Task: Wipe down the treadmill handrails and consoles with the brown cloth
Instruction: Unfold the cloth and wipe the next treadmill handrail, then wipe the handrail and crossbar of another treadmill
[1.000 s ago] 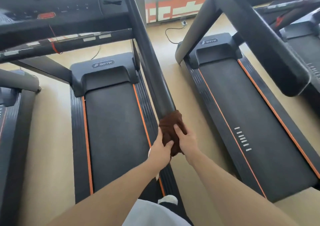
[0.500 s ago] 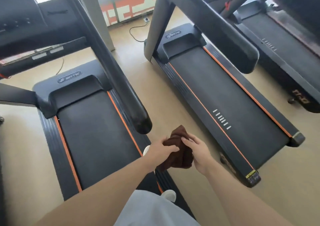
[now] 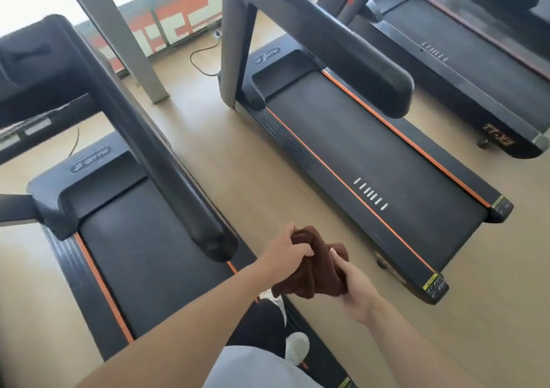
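Note:
The brown cloth (image 3: pixel 309 268) is bunched up between both my hands, held in the air over the gap between two treadmills. My left hand (image 3: pixel 285 249) grips its upper end with curled fingers. My right hand (image 3: pixel 348 286) holds its lower right side. The near treadmill's right handrail (image 3: pixel 166 161), a long black bar, ends just left of my left hand and is not touched. The second treadmill's handrail (image 3: pixel 351 48) runs across the upper middle. A corner of the near console (image 3: pixel 32 57) shows at the upper left.
The near treadmill's belt (image 3: pixel 143 262) lies at lower left, the second treadmill's belt (image 3: pixel 366 155) in the middle, a third treadmill (image 3: pixel 464 69) at upper right. A grey pillar (image 3: pixel 119 36) stands behind. A power cable (image 3: pixel 202 60) lies on the tan floor. My shoe (image 3: pixel 297 346) is on the near deck.
The cloth came off the end of the near handrail. Both hands drew it back and to the right, and the view swung right toward the second treadmill.

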`<act>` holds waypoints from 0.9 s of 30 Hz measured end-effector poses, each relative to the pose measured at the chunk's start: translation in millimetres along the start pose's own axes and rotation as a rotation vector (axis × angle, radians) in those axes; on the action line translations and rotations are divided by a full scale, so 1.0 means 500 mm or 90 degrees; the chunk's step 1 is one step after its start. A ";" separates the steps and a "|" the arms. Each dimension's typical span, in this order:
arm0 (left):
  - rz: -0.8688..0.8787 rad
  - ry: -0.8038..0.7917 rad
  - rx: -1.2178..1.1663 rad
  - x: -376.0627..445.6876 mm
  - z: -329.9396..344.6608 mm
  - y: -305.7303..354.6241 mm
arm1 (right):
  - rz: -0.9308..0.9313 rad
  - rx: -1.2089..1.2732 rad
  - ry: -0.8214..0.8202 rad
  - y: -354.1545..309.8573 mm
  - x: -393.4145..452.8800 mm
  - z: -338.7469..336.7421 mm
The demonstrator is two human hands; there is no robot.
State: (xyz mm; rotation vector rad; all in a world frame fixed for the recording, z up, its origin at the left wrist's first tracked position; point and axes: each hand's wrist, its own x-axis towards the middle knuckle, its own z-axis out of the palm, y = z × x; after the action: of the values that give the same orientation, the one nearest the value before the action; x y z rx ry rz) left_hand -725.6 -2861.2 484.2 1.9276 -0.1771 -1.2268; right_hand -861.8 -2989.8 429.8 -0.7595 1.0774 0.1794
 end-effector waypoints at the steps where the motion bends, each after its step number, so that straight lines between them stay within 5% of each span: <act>1: -0.016 -0.001 0.010 0.021 -0.007 0.003 | -0.031 -0.006 0.060 -0.021 0.012 0.000; 7: -0.071 0.018 0.131 0.137 -0.021 0.031 | -0.172 -0.012 0.199 -0.191 0.061 0.009; 16: -0.014 0.021 0.032 0.252 -0.027 0.190 | -0.344 -0.047 0.257 -0.457 0.064 0.023; 23: 0.204 0.194 -0.033 0.378 -0.033 0.433 | -0.513 -0.085 0.236 -0.793 0.100 0.017; 27: 0.228 0.270 -0.062 0.478 -0.027 0.590 | -0.516 -0.173 0.190 -1.006 0.178 0.007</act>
State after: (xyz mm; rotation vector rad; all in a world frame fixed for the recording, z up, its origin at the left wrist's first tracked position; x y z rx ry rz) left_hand -505.0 -3166.9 528.6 1.9211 -0.2226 -0.5686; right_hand -572.7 -3378.3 592.4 -1.4436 0.9517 -0.5022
